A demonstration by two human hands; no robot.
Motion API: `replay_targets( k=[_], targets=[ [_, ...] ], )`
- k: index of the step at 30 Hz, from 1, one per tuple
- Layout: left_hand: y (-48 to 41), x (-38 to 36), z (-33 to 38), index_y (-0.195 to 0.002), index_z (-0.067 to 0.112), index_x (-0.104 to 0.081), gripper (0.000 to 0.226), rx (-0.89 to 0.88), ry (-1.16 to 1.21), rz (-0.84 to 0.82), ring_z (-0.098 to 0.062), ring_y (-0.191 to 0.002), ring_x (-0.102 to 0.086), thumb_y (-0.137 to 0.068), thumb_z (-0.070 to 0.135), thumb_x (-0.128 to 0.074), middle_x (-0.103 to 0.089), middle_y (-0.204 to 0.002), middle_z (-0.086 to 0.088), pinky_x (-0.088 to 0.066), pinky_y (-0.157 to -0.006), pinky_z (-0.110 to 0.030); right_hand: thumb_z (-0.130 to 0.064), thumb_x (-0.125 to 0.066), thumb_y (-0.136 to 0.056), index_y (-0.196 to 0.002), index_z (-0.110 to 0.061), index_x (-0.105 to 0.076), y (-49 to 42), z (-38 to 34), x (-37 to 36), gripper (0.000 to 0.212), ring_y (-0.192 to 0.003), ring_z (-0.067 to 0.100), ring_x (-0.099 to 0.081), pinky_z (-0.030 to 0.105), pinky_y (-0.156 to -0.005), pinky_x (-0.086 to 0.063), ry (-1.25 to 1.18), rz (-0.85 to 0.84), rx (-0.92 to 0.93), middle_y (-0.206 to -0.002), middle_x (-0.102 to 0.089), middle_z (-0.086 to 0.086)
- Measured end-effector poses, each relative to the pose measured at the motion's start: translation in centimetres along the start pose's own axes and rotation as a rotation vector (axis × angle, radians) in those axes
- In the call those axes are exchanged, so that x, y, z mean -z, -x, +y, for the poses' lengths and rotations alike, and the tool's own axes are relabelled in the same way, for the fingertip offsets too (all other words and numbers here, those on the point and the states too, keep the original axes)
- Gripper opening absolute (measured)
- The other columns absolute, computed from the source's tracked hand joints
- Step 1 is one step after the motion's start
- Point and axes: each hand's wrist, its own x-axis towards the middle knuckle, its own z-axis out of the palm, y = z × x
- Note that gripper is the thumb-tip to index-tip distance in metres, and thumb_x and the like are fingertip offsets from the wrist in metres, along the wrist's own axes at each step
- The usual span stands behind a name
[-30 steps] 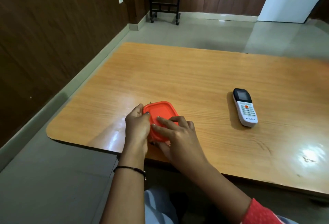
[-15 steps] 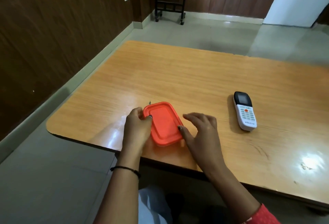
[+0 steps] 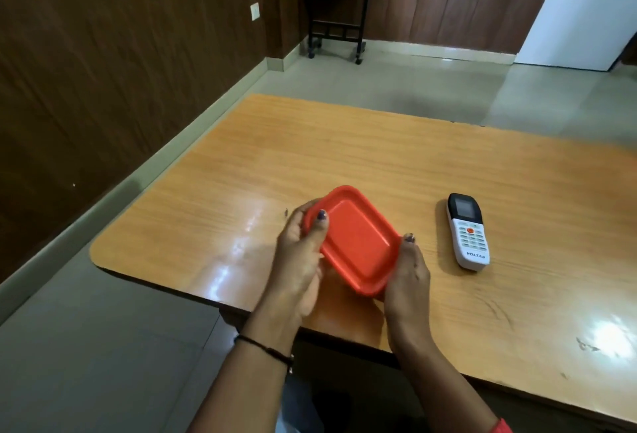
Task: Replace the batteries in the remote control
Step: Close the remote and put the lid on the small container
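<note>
Black cord bracelet (image 3: 265, 350), left wrist; red sleeve (image 3: 501, 427), right arm; dark-polished nails (image 3: 321, 215) on left hand (image 3: 300, 260) and right hand (image 3: 408, 281).

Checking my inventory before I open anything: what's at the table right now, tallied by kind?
orange box: 1, gripped by both hands
remote control: 1, lying on the table
hands: 2, left hand and right hand
loose batteries in view: 0
Total: 2 items, plus 2 hands
</note>
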Motion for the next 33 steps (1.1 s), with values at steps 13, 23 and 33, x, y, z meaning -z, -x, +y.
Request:
replay_targets(
  k=[13, 23, 33],
  targets=[
    [1.1, -3.0, -1.1, -0.08, 0.021, -0.06, 0.036, -0.307, -0.315, 0.001, 0.003, -0.038, -0.039, -0.086, 0.053, -0.044, -0.042, -0.04, 0.016, -0.033, -0.042, -0.01, -0.05, -0.024, -0.093, -0.061, -0.026, -0.042, -2.2, -1.9, 3.4, 0.044, -0.041, 0.002, -0.04, 0.015, -0.04, -0.031, 0.259, 0.154, 0.394, -0.051, -0.037, -0.007],
    [1.4, -1.2, -0.1, -0.076, 0.018, -0.059, 0.037, -0.269, -0.401, 0.068, -0.002, -0.044, -0.045, -0.089, 0.051, -0.047, -0.046, -0.05, 0.011, -0.035, -0.042, -0.012, -0.048, -0.025, -0.096, -0.068, -0.022, -0.045, -0.5, -2.9, 3.0, 0.043, -0.034, 0.002, -0.043, 0.016, -0.037, -0.035, 0.228, -0.098, 0.206, -0.051, -0.041, -0.003],
    [3.3, 12.9, 4.0, -0.095, 0.031, -0.06, 0.013, -0.228, -0.115, 0.465, -0.023, -0.1, -0.062, -0.087, 0.02, -0.064, -0.063, -0.112, -0.004, -0.054, -0.083, -0.044, -0.029, -0.043, -0.099, -0.101, -0.011, -0.058, 5.4, -2.1, -7.5, 0.023, -0.045, 0.034, -0.065, 0.044, -0.049, -0.052, 0.336, -0.553, -0.058, -0.084, -0.068, 0.016]
  ],
)
